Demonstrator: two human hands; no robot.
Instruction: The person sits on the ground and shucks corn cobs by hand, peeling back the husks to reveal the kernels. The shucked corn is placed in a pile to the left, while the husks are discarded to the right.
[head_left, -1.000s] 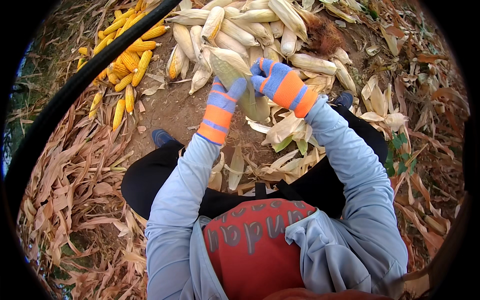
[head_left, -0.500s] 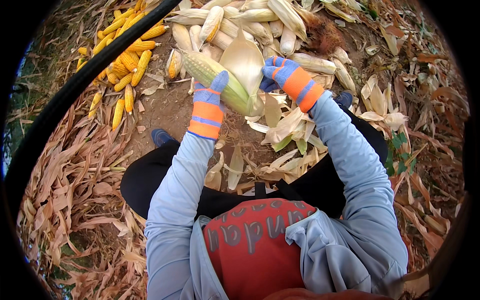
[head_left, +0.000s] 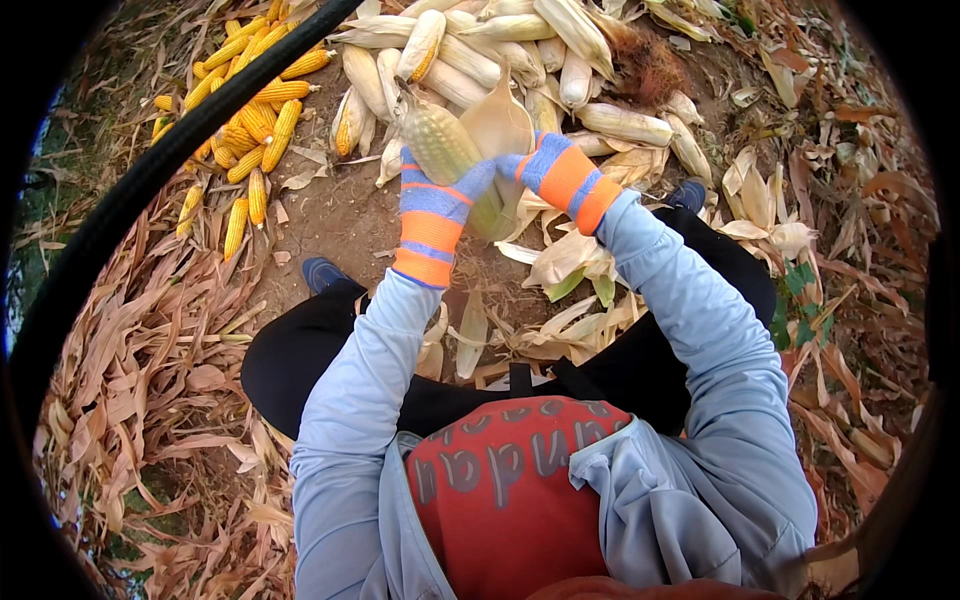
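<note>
Both my hands wear blue and orange knit gloves. My left hand (head_left: 437,197) is closed around an ear of corn (head_left: 443,148) still wrapped in thin pale green husk, its kernels bulging through. My right hand (head_left: 548,170) grips a peeled-back husk leaf (head_left: 501,128) at the ear's right side. That broad, dry leaf stands out from the ear and stays joined near its lower end. The two thumbs are close together over the ear. The right fingertips are hidden behind the leaf.
A heap of unhusked corn ears (head_left: 470,60) lies straight ahead. Bare yellow cobs (head_left: 257,120) are piled at the far left. Stripped husks (head_left: 580,262) lie between my legs, and dry leaves (head_left: 170,370) cover the ground around. A dark cable (head_left: 170,145) crosses the upper left of the view.
My left hand has moved right and turned the ear more upright. My right hand has shifted left and slightly down, bringing the hands together at the husk.
</note>
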